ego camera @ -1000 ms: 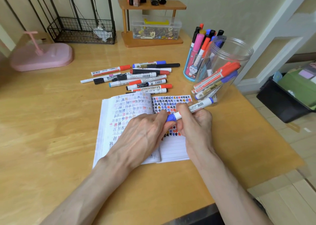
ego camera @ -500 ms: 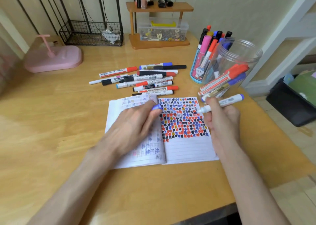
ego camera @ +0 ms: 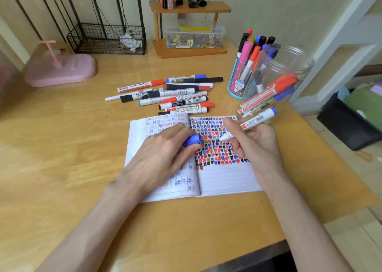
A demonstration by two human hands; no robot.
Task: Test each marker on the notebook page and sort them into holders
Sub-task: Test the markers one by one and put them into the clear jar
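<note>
- Over the right-hand page of the notebook [ego camera: 227, 178], the uncapped blue marker [ego camera: 251, 124] is slanting down, its nib at or just above the coloured marks; I cannot tell whether it is touching.
- The right hand [ego camera: 256, 143] is pinching the barrel near the nib end, pen-style. It is probably handling as light, stiff, smooth plastic, so this low hold is suiting it.
- The left hand [ego camera: 161, 156] is curling round the blue cap [ego camera: 193, 140] while resting on the left page.
- Beyond, loose markers [ego camera: 175, 94] are lying on the tabletop [ego camera: 62, 147], with a clear jar [ego camera: 289, 69] and a pen cup [ego camera: 237, 83] standing to the right.

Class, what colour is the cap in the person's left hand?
The cap is blue; head view.
</note>
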